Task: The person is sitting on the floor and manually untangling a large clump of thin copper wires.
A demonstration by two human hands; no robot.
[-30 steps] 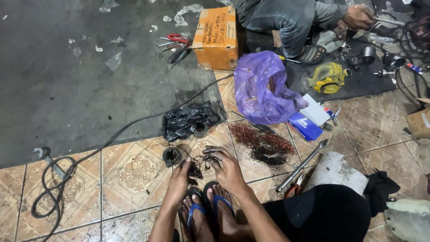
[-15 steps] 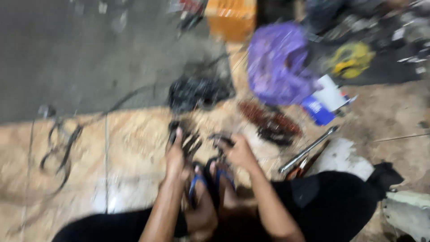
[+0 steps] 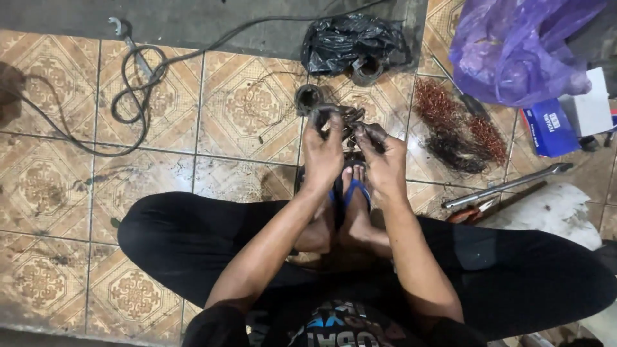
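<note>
Wire-wound metal part (image 3: 344, 122): dark, grimy, held off the tiled floor (image 3: 160, 173) just beyond the person's feet in blue sandals (image 3: 350, 193). Head view, vs. earlier frames: camera has tipped down and closer; purple bag (image 3: 514, 51) and black bag (image 3: 350, 42) now sit at frame top, orange box gone from view. Part has come up from near floor level into both hands, so work on it is under way, by my judgement. Left hand (image 3: 323, 154): fingers closed round part's left end, thumb on top. Right hand (image 3: 379, 157): fingers pinched shut on right end/loose strands; exact contact can't be told, too dark. Long axis approx. left-right across frame, slight tilt; which end is front can't be told. Copper wire pile (image 3: 459, 125) lies right, apart; metal bar (image 3: 508, 186) further right; black cable (image 3: 138, 83) left.
</note>
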